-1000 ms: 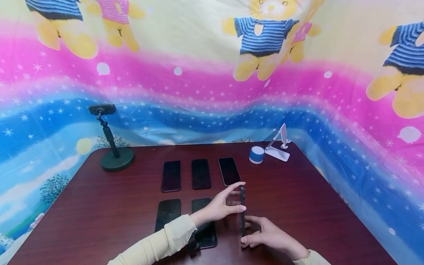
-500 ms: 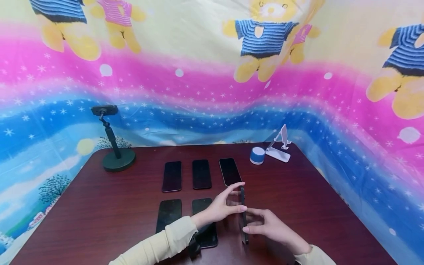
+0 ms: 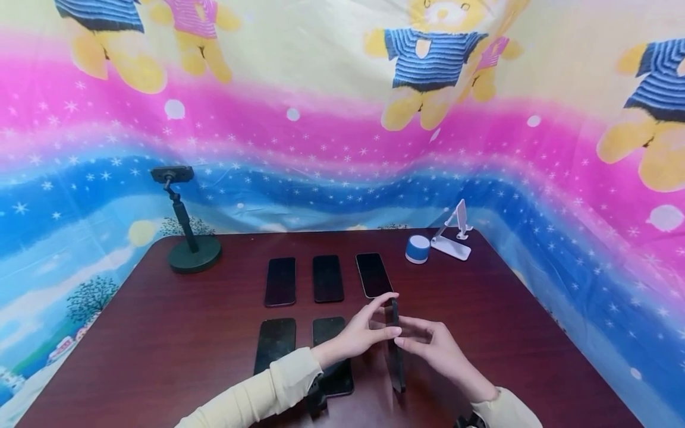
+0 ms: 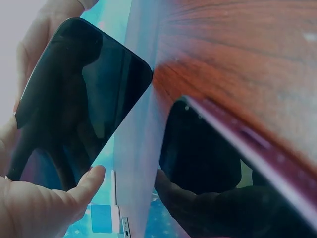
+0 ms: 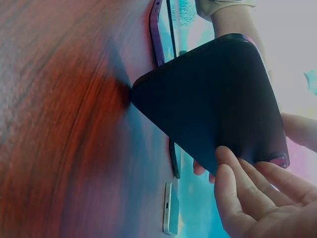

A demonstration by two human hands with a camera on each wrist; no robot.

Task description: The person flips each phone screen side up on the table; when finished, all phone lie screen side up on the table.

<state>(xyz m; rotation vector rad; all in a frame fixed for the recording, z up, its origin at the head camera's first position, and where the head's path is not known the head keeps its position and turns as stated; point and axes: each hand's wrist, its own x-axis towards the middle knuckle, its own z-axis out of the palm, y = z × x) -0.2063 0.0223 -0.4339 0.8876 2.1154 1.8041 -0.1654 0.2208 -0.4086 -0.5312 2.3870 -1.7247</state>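
Observation:
A black smartphone [image 3: 396,365] stands tilted on edge, a lower corner against the table. My left hand [image 3: 355,336] grips its far end between thumb and fingers. My right hand [image 3: 446,356] has its fingertips on the phone's dark back, close to the camera corner in the right wrist view. There the back of the smartphone [image 5: 203,94] faces me; its glossy screen [image 4: 64,94] fills much of the left wrist view. Flat beneath my left forearm lies a second phone [image 3: 338,377], partly hidden, with a third phone [image 3: 275,342] to its left.
Three more phones lie in a back row: a left phone [image 3: 280,282], a middle phone [image 3: 327,278] and a right phone [image 3: 373,274]. A dark green stand [image 3: 194,254] is at back left. At back right are a blue-and-white cylinder [image 3: 417,249] and a white phone stand [image 3: 452,246].
My right hand has slid from the phone's near end up along its back toward the left hand. The phone's near end has swung slightly right. My left hand keeps its grip.

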